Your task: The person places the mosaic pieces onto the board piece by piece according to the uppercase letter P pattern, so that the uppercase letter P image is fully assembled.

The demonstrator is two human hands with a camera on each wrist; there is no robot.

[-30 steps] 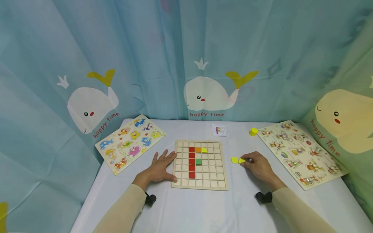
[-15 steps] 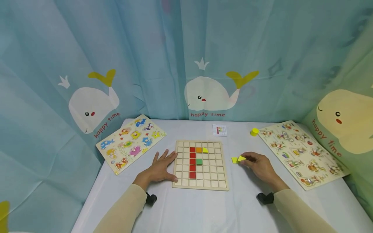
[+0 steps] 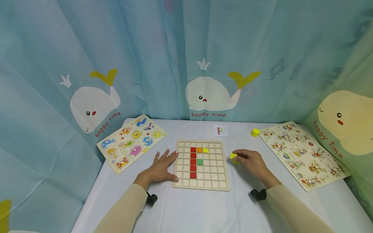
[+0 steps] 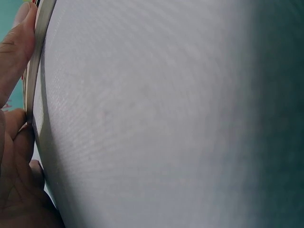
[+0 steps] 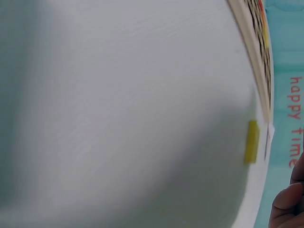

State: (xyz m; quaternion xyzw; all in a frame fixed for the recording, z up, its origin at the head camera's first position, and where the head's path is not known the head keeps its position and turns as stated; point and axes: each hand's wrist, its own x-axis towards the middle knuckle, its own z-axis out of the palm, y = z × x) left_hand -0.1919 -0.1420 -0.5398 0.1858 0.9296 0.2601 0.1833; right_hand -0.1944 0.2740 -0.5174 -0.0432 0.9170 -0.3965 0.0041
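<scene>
In the head view a wooden grid board point(image 3: 201, 189) lies on the table with a column of red tiles point(image 3: 193, 161), an orange tile point(image 3: 199, 149), a yellow tile point(image 3: 206, 150) and a green tile point(image 3: 199, 161) in its cells. My left hand point(image 3: 161, 168) rests spread at the board's left edge, thumb and fingertips on the rim. Right of the board, my right hand point(image 3: 253, 161) pinches a yellow square tile point(image 3: 233, 155) between thumb and fingers. Just below it another yellow tile point(image 5: 251, 142) lies flat on the cloth, partly covered in the head view.
A small printed grid card point(image 3: 220, 130) lies behind the board. A yellow cylindrical piece point(image 3: 255, 132) stands beside the right animal puzzle board point(image 3: 306, 155). Another puzzle board point(image 3: 131, 142) with sea animals lies at the left. A whale-print curtain point(image 3: 163, 64) hangs behind the table.
My right hand has lifted a yellow tile off the cloth and moved left with it, over the other yellow tile. The left hand stays on the board's edge.
</scene>
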